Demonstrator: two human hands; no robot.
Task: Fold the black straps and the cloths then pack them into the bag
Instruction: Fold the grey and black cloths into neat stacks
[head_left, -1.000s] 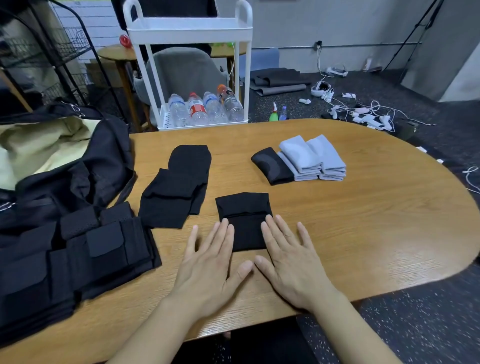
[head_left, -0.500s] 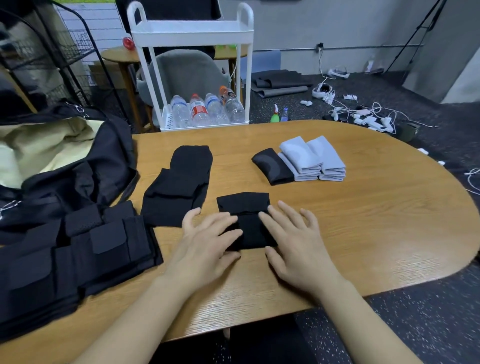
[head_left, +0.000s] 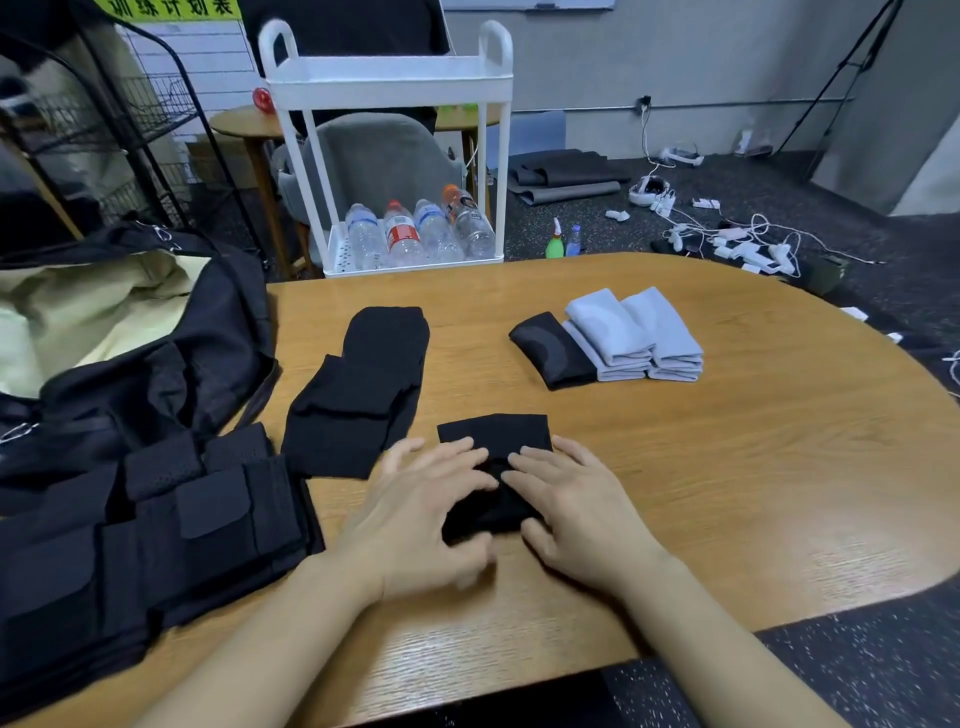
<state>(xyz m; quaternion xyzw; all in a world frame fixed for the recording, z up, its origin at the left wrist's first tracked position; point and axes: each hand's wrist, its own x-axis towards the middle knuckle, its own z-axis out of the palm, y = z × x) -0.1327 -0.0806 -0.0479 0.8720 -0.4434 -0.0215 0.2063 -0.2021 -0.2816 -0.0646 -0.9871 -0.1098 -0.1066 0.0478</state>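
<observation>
1. Gripping the small black cloth (head_left: 498, 441) from both sides, the left hand (head_left: 421, 512) and the right hand (head_left: 576, 512) have their fingers curled over its near part and their thumbs at its near edge, which is bunched up off the wooden table (head_left: 727, 467).
2. The cloth's far half lies flat on the table, just in front of the person.
3. The black bag (head_left: 156, 374) sits at the left end of the table, mouth open, showing a pale cream lining (head_left: 93, 306); what else is inside it cannot be made out.
4. Folded black straps (head_left: 130, 530) with flap pockets lie stacked in front of the bag, touching it.
5. A pile of black cloths (head_left: 358, 395) lies between the bag and the held cloth, apart from both.
6. Farther out, a rolled black piece (head_left: 550, 348) touches a stack of folded grey cloths (head_left: 639, 338).
7. Beyond the table stands a white cart (head_left: 389, 88); its lower tray holds four plastic water bottles (head_left: 421, 234) standing close together.
</observation>
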